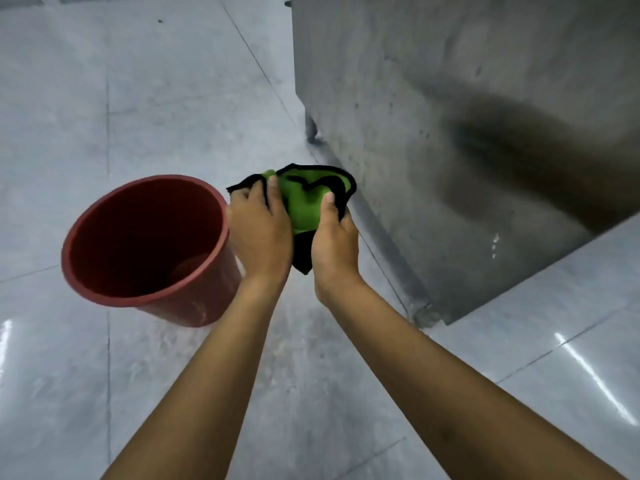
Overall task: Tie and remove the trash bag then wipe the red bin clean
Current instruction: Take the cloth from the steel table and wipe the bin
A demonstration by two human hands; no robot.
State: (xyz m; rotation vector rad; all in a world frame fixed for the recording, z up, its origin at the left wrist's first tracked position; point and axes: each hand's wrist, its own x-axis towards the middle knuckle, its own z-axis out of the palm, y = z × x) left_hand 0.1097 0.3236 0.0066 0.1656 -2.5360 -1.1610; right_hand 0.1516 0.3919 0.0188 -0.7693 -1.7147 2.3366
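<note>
Wiping stage, cloth preparation. Left hand (pixel 259 233) and right hand (pixel 334 244) both closed on a green cloth with black edging (pixel 306 202), thumbs pressed on top, cloth bunched between them. Red bin (pixel 138 244) just left of the left hand, apparently standing on the tiled floor (pixel 104 98), mouth open toward the camera, no bag inside; trash bag not in view. Judged best done by folding the cloth into a flat pad, steadying the rim with one hand, and working the other from the bottom of the inside wall up to the rim, then around the outside. Grey metal cabinet (pixel 450 116) close on the right, its lower corner near the right forearm; wide open floor to the left and behind the bin for turning or tilting it.
</note>
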